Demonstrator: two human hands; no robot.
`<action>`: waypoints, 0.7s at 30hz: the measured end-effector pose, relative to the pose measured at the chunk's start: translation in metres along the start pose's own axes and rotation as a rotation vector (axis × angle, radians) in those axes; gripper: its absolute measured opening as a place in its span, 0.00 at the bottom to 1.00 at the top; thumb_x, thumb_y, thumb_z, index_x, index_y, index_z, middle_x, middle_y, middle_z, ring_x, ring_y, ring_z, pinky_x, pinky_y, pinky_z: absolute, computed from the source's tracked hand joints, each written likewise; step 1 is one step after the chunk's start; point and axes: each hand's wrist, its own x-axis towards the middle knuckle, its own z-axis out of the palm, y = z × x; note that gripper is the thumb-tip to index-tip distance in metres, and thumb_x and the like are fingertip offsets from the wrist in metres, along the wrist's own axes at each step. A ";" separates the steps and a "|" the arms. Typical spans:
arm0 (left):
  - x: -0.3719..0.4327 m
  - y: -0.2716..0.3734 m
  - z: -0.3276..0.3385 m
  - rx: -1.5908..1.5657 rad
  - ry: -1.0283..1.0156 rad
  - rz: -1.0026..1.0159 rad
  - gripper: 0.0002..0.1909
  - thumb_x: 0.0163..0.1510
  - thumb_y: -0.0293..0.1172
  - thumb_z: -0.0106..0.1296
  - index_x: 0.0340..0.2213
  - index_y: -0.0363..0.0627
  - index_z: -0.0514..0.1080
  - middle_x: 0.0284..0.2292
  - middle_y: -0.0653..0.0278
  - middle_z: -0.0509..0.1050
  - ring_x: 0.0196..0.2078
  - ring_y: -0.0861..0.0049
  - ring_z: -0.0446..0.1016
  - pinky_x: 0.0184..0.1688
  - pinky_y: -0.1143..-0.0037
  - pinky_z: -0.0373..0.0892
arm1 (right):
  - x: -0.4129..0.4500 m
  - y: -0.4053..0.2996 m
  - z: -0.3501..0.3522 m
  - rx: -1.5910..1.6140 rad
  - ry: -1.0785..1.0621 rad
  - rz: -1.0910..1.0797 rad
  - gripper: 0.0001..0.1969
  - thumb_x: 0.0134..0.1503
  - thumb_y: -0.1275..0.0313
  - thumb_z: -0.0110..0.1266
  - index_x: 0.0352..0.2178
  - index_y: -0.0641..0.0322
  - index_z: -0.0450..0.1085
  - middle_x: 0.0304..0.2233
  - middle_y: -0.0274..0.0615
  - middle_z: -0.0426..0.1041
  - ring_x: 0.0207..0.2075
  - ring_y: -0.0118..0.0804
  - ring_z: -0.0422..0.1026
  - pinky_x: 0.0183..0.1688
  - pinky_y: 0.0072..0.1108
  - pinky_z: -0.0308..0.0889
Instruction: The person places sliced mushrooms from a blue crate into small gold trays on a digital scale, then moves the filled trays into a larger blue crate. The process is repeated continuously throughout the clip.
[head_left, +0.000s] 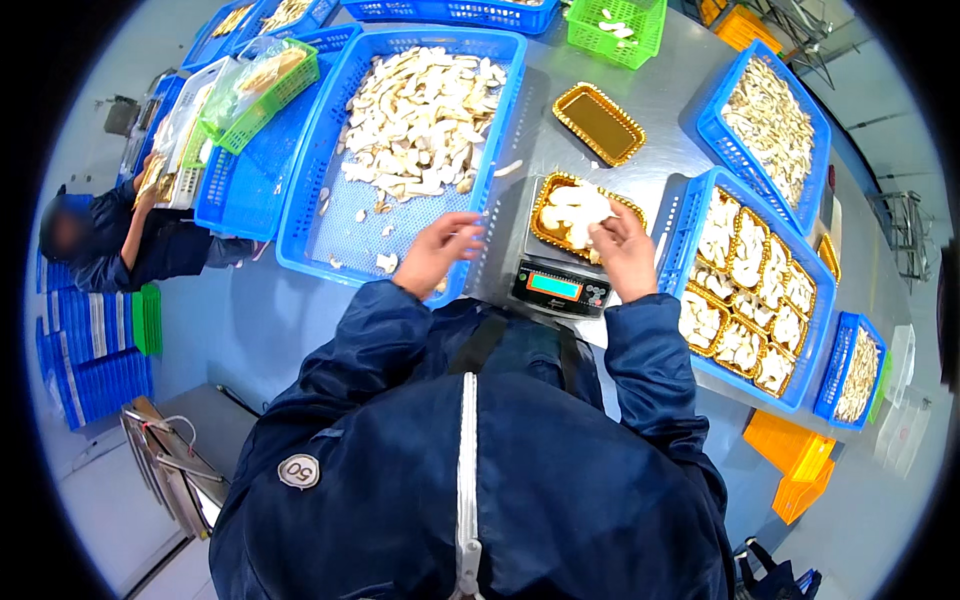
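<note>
My right hand (628, 251) is at the right side of a gold plastic tray (545, 231), its fingertips among pale mushroom slices (574, 210). Glare hides whether the fingers grip a slice or only touch it. Under that tray is a digital scale (559, 289) with a lit green display. My left hand (439, 253) hovers by the near right rim of a large blue crate (300, 217), fingers a little curled and apart, with nothing visible in them. Inside the crate lies a heap of sliced mushrooms (420, 120). Beyond the scale sits a second gold tray (598, 124), with no slices in it.
At right, a blue crate (679, 251) holds several filled gold trays (739, 352); another blue crate (709, 131) of slices adjoins it. A green basket (630, 49) is at the back. One loose slice (508, 168) lies on the metal table. At left, a co-worker (150, 244) handles a white basket (184, 184).
</note>
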 end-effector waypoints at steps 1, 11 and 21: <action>-0.003 0.016 0.024 -0.202 -0.070 -0.044 0.22 0.68 0.39 0.48 0.59 0.44 0.63 0.49 0.58 0.75 0.47 0.71 0.77 0.51 0.72 0.73 | -0.001 0.007 0.005 -0.040 -0.107 -0.014 0.27 0.62 0.75 0.59 0.61 0.62 0.62 0.45 0.44 0.75 0.46 0.29 0.74 0.48 0.21 0.71; 0.000 0.011 0.042 -0.503 -0.119 -0.163 0.15 0.66 0.35 0.51 0.51 0.43 0.67 0.37 0.65 0.76 0.35 0.81 0.75 0.36 0.79 0.71 | -0.004 -0.013 -0.052 -0.683 0.074 -0.210 0.16 0.58 0.69 0.61 0.48 0.56 0.76 0.45 0.47 0.78 0.47 0.47 0.75 0.52 0.32 0.69; -0.008 0.010 0.016 -0.466 0.017 -0.189 0.13 0.67 0.32 0.48 0.50 0.41 0.66 0.40 0.62 0.75 0.38 0.77 0.74 0.40 0.76 0.72 | -0.004 0.020 -0.037 -0.952 -0.019 -0.332 0.17 0.53 0.67 0.63 0.46 0.50 0.77 0.47 0.42 0.75 0.50 0.48 0.71 0.52 0.33 0.69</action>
